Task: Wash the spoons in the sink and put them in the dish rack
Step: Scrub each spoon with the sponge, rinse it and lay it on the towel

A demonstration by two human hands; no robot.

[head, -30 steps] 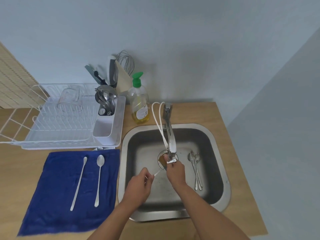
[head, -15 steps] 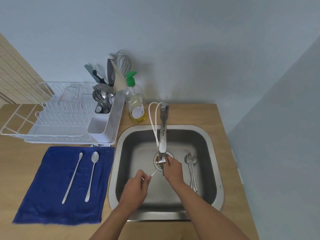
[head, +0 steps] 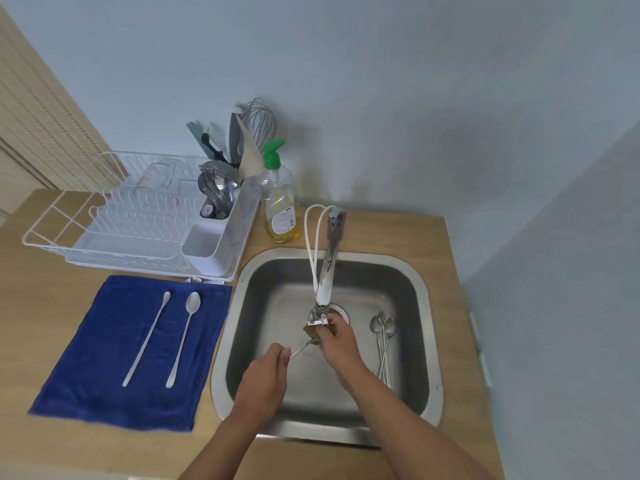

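Two hands same as 0.5 s ago, left hand (head: 265, 377) fingers pinching spoon (head: 300, 351), right hand (head: 337, 341) rubbing w/ sponge (head: 311, 330)

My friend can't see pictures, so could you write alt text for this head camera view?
Over a steel sink, the left hand holds a slim spoon while the right hand scrubs it under the tap. More spoons lie in the sink; two long spoons rest on a blue towel.
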